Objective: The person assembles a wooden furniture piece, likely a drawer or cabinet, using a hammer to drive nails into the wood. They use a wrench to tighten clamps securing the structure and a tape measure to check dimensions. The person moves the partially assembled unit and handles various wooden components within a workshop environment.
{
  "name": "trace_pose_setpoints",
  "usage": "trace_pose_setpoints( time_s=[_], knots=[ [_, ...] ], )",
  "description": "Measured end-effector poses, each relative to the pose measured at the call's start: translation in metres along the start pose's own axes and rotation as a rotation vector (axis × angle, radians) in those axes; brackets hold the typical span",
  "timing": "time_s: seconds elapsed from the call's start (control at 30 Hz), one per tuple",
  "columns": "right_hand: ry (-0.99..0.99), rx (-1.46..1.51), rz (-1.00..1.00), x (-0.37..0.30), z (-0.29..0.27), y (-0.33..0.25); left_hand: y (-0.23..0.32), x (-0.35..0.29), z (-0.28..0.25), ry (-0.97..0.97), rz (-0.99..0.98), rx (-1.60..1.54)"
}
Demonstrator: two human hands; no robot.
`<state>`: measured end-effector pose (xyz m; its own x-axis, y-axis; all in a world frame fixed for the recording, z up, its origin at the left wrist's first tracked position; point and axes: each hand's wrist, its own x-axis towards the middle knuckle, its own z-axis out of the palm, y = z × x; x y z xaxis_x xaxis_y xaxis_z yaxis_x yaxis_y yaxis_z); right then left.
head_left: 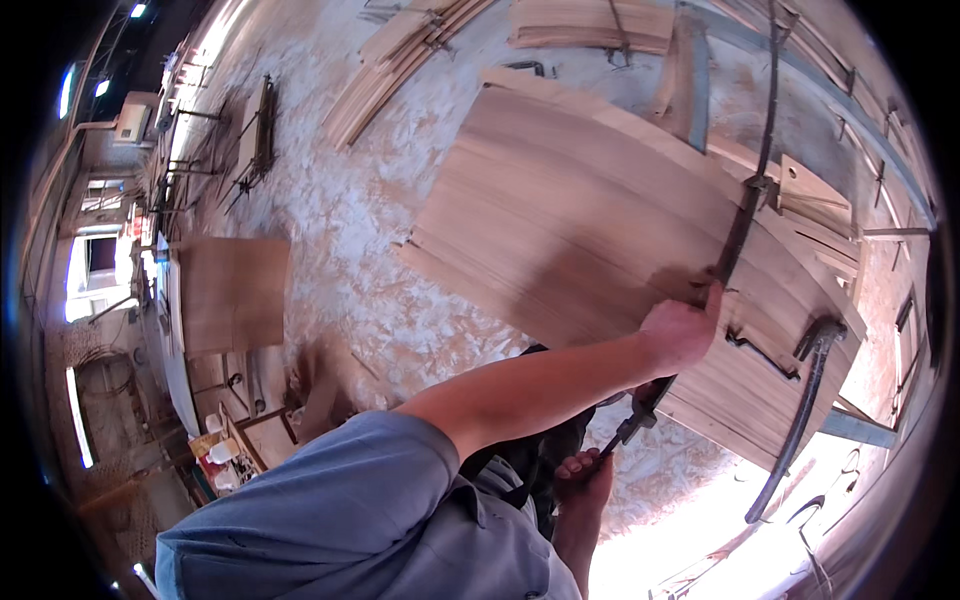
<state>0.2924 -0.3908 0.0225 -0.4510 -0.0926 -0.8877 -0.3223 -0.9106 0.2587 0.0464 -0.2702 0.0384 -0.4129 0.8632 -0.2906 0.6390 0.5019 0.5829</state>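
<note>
A large wooden panel [560,200] made of joined boards lies in front of me. A long dark bar clamp [745,225] runs across it, from beyond the far edge to the near edge. My left hand [680,335] is closed over the clamp's bar on top of the panel, one finger along the bar; the fingers beneath are partly hidden. At the near edge, my right hand [585,478] wraps round the clamp's screw end, below the clamp's jaw [636,425]. A second clamp [800,420] crosses the panel's right end. Between the two clamps lies a small dark metal crank-shaped piece [762,355].
Stacked boards [400,65] lie on the dusty, stained floor [330,200], with more boards [590,25] at the far side. A blue-grey metal frame [860,428] is under the panel's right end. Another brown panel [235,295] stands at the left, near bottles [222,452].
</note>
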Motion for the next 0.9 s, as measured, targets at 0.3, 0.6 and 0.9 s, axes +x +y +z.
trace_pose_setpoints(
  time_s=[0.3,0.6,0.9],
  knots=[
    [0.055,-0.829,-0.797,-0.025,0.012,0.05,0.007,0.0,-0.016,-0.088,-0.062,0.111],
    [0.498,-1.921,-1.383,-0.032,0.042,0.03,0.003,0.005,0.008,0.093,-0.013,0.345],
    [0.471,-1.882,-1.739,-0.003,0.019,0.031,-0.004,0.01,0.017,0.239,-0.017,0.449]
  ],
)
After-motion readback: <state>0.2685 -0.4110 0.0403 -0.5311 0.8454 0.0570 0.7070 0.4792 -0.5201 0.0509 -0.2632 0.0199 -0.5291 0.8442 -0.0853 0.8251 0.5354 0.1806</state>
